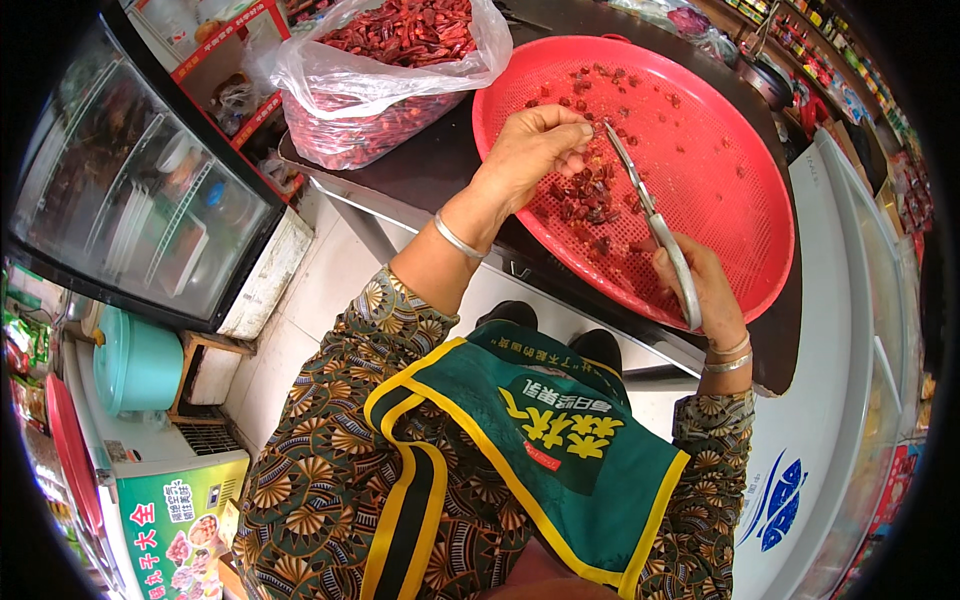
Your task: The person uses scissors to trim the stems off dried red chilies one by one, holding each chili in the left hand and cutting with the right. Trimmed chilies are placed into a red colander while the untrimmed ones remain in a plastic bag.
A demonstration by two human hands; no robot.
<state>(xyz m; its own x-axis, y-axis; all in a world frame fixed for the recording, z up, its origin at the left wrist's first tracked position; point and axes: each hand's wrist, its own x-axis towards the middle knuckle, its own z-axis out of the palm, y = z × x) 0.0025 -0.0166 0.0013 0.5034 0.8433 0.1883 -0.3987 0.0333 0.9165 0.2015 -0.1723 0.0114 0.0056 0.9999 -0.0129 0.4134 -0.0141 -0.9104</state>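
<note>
A pair of metal scissors (pixel 641 184) is in my right hand (pixel 705 285), which grips the handles over the near right rim of a red perforated plastic basket tray (pixel 705 180). The blades point away from me and look nearly closed. My left hand (pixel 544 146) is over the tray's left part, thumb and fingers pinched just left of the blade tips. A small dark red bit of dried chili (pixel 598 127) shows at those fingertips; the rest of it is hidden. Below the hand lies a loose pile of cut dried chilies (pixel 589 199), with more pieces and seeds scattered over the mesh.
Left of the tray, a clear plastic bag (pixel 360 120) full of whole dried red chilies stands open on the dark table (pixel 431 161). A glass-door display fridge (pixel 142 172) is at left, above a turquoise lidded bucket (pixel 139 360). A white chest freezer (pixel 817 300) stands close on the right.
</note>
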